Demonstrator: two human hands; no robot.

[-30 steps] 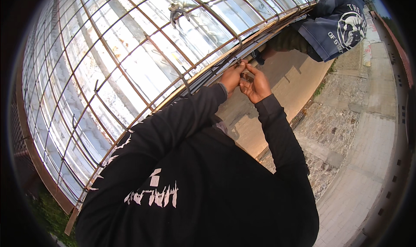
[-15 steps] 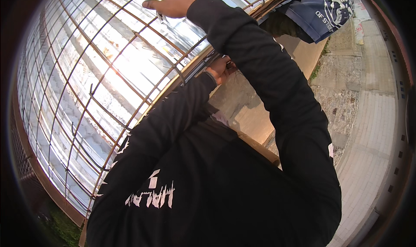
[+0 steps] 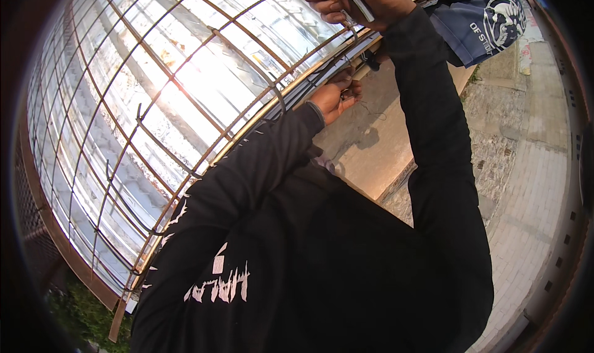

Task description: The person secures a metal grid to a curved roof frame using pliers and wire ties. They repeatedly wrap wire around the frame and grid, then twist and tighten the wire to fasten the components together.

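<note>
My right hand (image 3: 387, 3), at the top, is closed around a dark-handled metal tool (image 3: 362, 6); its exact kind is hidden by the fingers. It sits over the edge of a rusty rebar mesh (image 3: 170, 77). Below it, my left hand (image 3: 331, 100) has its fingers curled together beside the mesh's outer edge. Thin dark tie wires (image 3: 374, 110) stick out from those fingers, above a brown board. A bent bar end (image 3: 281, 99) hooks over the edge bar near my left wrist.
Shiny corrugated metal decking (image 3: 204, 93) lies under the mesh. The brown board (image 3: 390, 161) runs along the outer side, with paved ground (image 3: 526, 210) far below. Another person's blue printed garment (image 3: 476, 28) is at the upper right.
My right hand has moved right along the mesh edge, and the tool in it now shows. My left hand has turned so its fingers and the wires are more visible. The view has shifted slightly.
</note>
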